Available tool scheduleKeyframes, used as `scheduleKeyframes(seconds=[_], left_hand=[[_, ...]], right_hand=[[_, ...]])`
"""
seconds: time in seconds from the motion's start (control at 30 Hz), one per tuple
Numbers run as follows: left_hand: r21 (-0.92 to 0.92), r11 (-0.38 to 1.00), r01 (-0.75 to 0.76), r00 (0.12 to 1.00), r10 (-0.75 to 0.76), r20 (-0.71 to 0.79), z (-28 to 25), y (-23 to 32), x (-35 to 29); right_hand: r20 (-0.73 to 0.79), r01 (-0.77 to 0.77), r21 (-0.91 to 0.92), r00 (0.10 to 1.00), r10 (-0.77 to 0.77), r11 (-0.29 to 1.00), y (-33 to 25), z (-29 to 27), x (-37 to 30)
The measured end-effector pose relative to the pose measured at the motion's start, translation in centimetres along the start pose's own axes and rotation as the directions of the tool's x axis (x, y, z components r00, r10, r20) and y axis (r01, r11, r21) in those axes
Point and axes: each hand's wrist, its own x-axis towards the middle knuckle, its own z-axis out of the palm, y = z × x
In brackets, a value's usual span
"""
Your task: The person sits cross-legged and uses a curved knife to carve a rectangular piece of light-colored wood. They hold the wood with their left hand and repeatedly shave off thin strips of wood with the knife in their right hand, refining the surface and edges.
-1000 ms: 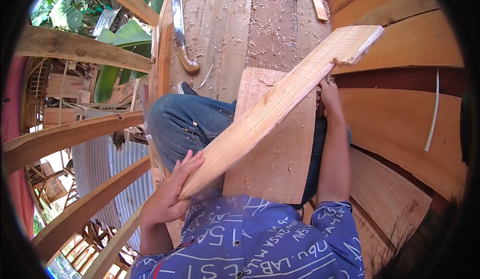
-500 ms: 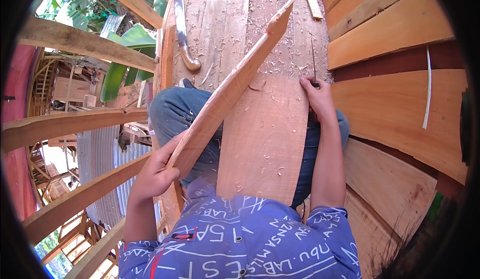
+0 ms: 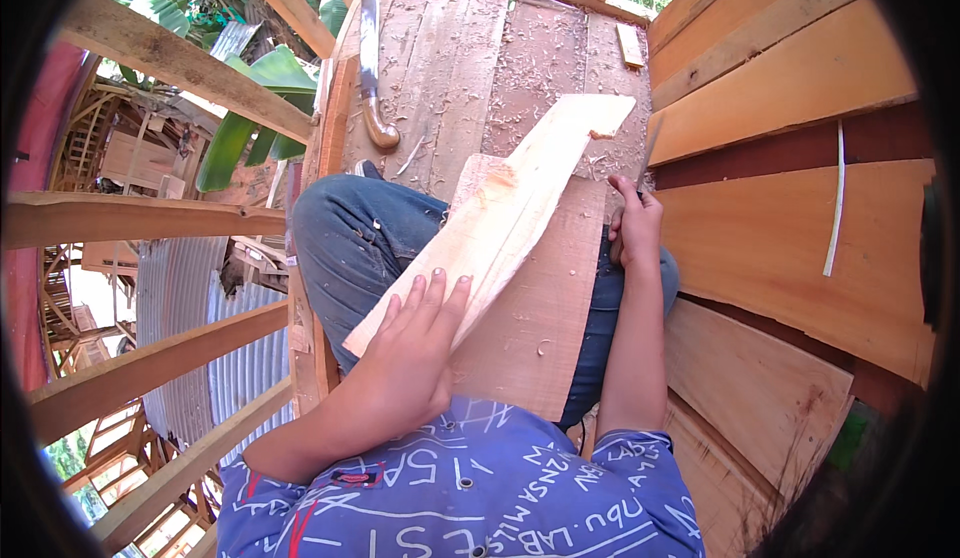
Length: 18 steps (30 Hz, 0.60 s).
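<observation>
A pale carved piece of wood [image 3: 510,208], with a notch near its far end, lies slantwise with its broad face up. It rests over a flat wooden board [image 3: 545,308] across my lap. My left hand [image 3: 425,328] lies on the carved piece's near end, fingers stretched out and spread; its thumb is hidden. At the board's right edge, above my right knee, my right hand [image 3: 638,226] is closed around the handle of a knife [image 3: 650,145]. Its narrow blade points away from me, and the fingers cover most of the handle.
A machete [image 3: 371,68] with a brown handle lies at the far left of the shaving-strewn plank floor [image 3: 450,68]. A small wood block [image 3: 629,46] sits at the far right. Plank walls [image 3: 790,208] stand close on the right, wooden rails [image 3: 160,223] on the left.
The carved piece has turned from on edge to broad face up, its far end lower and nearer. My left hand has shifted from gripping its edge to lying on it. The knife has tilted slightly right.
</observation>
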Motion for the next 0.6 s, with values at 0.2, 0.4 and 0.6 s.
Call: scheduleKeyframes(seconds=[0.2, 0.4, 0.6], left_hand=[[0.262, 0.962, -0.072, 0.995, 0.086, -0.045, 2.4, -0.3, 2.1], [0.114, 0.993, -0.034, 0.993, 0.046, -0.109, 3.5, -3.2, 2.7], [0.128, 0.992, 0.011, 0.985, 0.011, -0.170, 5.0, -4.3, 2.9]], right_hand=[[-0.018, 0.059, 0.106, 0.998, -0.057, 0.993, -1.0, -2.1, -6.0], [0.277, 0.310, -0.316, 0.934, -0.225, 0.896, -0.2, -2.1, -12.7], [0.381, 0.337, -0.628, 0.919, -0.101, 0.701, -0.7, -1.4, -15.0]])
